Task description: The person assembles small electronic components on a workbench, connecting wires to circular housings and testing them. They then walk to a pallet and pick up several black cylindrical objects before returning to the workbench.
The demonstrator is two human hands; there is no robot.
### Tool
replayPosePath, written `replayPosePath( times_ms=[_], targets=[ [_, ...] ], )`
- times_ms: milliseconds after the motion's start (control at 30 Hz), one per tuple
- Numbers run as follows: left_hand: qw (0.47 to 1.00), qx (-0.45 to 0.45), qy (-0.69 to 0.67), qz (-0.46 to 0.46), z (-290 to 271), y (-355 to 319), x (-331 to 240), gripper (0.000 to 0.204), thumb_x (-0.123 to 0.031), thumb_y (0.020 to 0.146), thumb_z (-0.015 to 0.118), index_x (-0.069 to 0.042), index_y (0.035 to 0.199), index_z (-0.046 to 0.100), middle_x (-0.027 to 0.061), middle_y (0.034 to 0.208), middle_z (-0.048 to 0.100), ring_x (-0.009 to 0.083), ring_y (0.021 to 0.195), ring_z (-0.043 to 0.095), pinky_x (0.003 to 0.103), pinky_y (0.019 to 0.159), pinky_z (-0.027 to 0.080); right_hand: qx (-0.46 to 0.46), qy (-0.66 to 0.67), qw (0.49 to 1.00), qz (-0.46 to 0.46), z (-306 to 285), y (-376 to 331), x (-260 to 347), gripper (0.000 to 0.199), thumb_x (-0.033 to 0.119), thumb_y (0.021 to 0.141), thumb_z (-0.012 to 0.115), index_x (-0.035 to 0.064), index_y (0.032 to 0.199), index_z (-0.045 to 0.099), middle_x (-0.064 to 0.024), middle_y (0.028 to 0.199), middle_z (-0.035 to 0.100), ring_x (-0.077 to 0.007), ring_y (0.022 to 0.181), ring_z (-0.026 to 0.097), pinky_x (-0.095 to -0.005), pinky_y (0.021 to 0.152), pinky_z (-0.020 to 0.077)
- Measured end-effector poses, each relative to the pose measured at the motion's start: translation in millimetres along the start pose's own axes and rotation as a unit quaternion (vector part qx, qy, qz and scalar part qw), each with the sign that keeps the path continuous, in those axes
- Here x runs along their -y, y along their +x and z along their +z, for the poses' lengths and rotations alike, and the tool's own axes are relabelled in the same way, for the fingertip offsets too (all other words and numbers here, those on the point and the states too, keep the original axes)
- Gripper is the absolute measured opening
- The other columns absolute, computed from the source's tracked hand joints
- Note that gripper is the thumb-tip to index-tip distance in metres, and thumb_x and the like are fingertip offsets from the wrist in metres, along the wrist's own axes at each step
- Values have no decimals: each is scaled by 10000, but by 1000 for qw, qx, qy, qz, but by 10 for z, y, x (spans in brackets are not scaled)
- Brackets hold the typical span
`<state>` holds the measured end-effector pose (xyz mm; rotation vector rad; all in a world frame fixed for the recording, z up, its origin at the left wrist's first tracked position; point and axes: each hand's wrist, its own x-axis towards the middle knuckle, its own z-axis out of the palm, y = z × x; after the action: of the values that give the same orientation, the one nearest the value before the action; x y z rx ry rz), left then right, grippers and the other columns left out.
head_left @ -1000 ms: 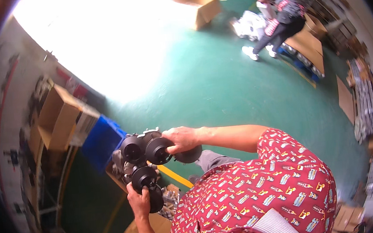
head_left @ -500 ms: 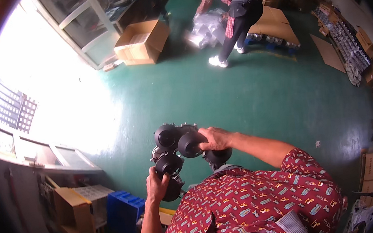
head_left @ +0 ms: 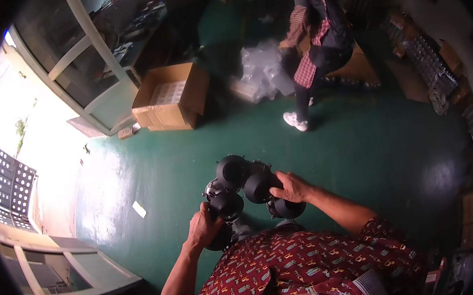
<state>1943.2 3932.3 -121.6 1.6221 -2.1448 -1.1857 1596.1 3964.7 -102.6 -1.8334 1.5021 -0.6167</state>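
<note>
Hands: left hand [head_left: 203, 227] and right hand [head_left: 289, 188] clasp black cylindrical parts [head_left: 244, 189] | bunched against chest (armful steadied from both sides)

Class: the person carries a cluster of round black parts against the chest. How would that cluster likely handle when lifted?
Probably awkward: both the left hand and right hand grip the cluster of round black parts. It looks rigid. Its rounded pieces might roll if set down.
</note>
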Motion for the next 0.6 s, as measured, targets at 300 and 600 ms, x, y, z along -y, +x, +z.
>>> replayPosePath(
  times_ms=[300,600],
  targets=[
    [993,61,12,104,-903,1726,-191,518,-322,845,692,31,1145,462,313,854,661,510,815,652,545,718,516,-102,54,993,21,-426,1179,-175,567,484,924,656,-55,898,480,-284,738,564,-406,665,574,-479,633,462],
    [994,31,-17,101,-1674,3712,-129,512,-313,862,689,25,1180,472,308,908,681,503,865,663,543,748,524,-77,-12,997,28,-1078,3336,-599,498,410,918,676,-61,896,516,-274,729,591,-453,695,601,-491,636,480]
  ],
)
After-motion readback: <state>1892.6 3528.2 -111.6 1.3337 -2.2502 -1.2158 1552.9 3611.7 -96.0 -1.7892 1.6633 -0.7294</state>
